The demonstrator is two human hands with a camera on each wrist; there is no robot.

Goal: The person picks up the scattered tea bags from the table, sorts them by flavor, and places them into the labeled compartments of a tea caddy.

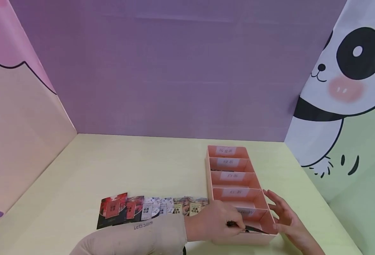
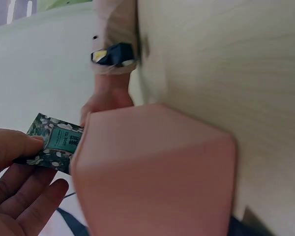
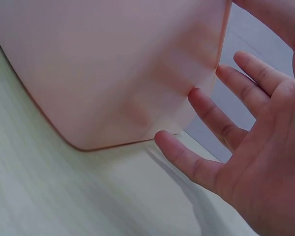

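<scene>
My left hand (image 1: 217, 221) reaches over the near end of a long pink divided box (image 1: 244, 240). Its thumb and fingers pinch a dark green floral tea sachet (image 2: 64, 140), which lies at the nearest compartment; in the head view only a dark edge of it shows. My right hand (image 1: 286, 216) is at the box's right side near the front corner. In the right wrist view its fingers (image 3: 206, 113) are spread, with some fingertips touching the pink wall. My left forearm hides the lower part of a row of sachets.
Overlapping tea sachets lie left of the box: red and black ones (image 1: 112, 209), white and blue ones (image 1: 149, 209), and landscape-printed ones (image 1: 195, 207). Each compartment carries a white handwritten label (image 1: 230, 176). A purple wall (image 1: 174, 71) stands behind the pale table (image 1: 127, 163).
</scene>
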